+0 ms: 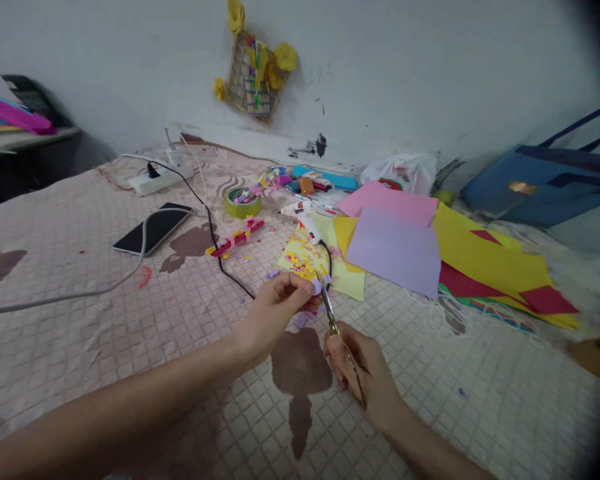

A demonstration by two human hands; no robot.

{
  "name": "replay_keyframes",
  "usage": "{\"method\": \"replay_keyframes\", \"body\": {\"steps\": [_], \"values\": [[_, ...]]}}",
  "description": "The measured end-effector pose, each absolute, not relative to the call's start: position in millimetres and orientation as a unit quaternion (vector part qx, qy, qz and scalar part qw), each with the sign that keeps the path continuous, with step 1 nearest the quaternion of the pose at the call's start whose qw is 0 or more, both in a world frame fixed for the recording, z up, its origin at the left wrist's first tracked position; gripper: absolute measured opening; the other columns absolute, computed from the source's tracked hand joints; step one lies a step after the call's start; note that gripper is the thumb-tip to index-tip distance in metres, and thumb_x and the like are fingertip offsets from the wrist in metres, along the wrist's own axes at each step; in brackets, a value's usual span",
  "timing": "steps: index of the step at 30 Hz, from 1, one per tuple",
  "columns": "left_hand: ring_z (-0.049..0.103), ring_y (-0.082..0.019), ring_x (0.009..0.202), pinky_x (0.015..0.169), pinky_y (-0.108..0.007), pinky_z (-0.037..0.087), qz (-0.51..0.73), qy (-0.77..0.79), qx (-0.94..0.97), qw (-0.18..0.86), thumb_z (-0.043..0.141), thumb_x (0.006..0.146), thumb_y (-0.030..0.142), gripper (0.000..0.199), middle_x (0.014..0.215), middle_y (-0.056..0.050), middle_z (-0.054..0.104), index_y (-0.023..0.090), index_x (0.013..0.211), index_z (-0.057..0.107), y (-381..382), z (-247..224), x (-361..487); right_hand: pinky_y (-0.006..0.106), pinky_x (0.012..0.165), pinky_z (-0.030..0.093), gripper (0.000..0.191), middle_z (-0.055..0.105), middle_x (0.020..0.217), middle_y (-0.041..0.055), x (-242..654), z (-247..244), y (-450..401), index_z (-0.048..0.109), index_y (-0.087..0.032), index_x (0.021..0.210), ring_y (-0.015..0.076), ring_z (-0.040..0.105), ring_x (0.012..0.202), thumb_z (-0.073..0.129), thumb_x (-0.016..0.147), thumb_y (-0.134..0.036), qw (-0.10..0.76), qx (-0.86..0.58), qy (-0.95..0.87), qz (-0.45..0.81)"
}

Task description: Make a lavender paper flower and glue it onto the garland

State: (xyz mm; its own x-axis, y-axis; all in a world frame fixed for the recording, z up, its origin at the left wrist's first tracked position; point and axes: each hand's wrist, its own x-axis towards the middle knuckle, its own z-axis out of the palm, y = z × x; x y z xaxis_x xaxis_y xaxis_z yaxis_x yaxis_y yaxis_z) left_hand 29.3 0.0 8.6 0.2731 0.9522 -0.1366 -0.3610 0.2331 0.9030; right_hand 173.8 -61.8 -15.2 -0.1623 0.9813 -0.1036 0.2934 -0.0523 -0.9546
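My left hand (pixel 285 300) pinches a small piece of purple paper (pixel 316 287) between thumb and fingers. In my right hand (pixel 360 367) is a pair of scissors (pixel 333 320), its fingers wrapped round the handles. The blades point away from me and reach the edge of the purple piece; I cannot tell whether they touch it. Just beyond my hands, a pale yellow sheet (pixel 350 283) carries many tiny yellow and pink paper scraps (pixel 305 260). A white glue gun (pixel 307 220) with a black cord lies behind those scraps.
Purple (pixel 395 250), pink (pixel 405 207) and yellow sheets (pixel 495 253) spread to the right, with white string (pixel 450 313) near them. Leftward lie a phone (pixel 153 229), power strip (pixel 161 179), cables, a tape roll (pixel 243 202) and a decorated red stick (pixel 237 238). A blue bag (pixel 545 180) stands back right.
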Motion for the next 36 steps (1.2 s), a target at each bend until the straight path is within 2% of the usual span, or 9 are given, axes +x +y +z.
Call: {"method": "replay_keyframes", "body": {"steps": [21,27,31,36], "values": [[0.057,-0.010,0.068,0.071,-0.024,0.044,0.481,0.368,0.386,0.696,0.063,0.074,0.029,0.017,0.071,-0.001,0.062,0.014,0.072,0.056,-0.9,6.3,30.2,0.022,0.043,0.026,0.042,0.039,0.049,-0.0046,174.1,-16.8,-60.2,0.040,-0.020,0.061,0.0101,0.037,0.045,0.037,0.085,-0.055,0.344,-0.562,-0.617,0.430],[0.057,-0.010,0.069,0.072,-0.025,0.045,0.475,0.365,0.399,0.694,0.061,0.077,0.028,0.016,0.072,-0.001,0.061,0.014,0.074,0.054,0.6,4.0,29.9,0.022,0.041,0.027,0.042,0.038,0.047,-0.0057,173.6,-16.7,-60.1,0.044,-0.019,0.063,0.0091,0.036,0.042,0.040,0.084,-0.055,0.361,-0.553,-0.590,0.465],[0.057,-0.009,0.065,0.066,-0.023,0.045,0.414,0.379,0.447,0.697,0.061,0.076,0.028,0.018,0.070,0.000,0.061,0.013,0.073,0.052,2.0,8.0,25.9,0.021,0.038,0.027,0.044,0.036,0.043,-0.0073,178.4,-9.4,-55.4,0.047,-0.018,0.066,0.0075,0.033,0.037,0.041,0.081,-0.059,0.392,-0.536,-0.532,0.526],[0.056,-0.009,0.063,0.062,-0.022,0.044,0.302,0.355,0.542,0.699,0.059,0.077,0.030,0.020,0.066,-0.001,0.060,0.012,0.073,0.052,2.1,11.2,22.1,0.020,0.039,0.030,0.034,0.039,0.043,-0.0067,190.8,1.1,-46.0,0.054,-0.016,0.070,0.0074,0.036,0.038,0.048,0.082,-0.048,0.405,-0.530,-0.530,0.524]]}}
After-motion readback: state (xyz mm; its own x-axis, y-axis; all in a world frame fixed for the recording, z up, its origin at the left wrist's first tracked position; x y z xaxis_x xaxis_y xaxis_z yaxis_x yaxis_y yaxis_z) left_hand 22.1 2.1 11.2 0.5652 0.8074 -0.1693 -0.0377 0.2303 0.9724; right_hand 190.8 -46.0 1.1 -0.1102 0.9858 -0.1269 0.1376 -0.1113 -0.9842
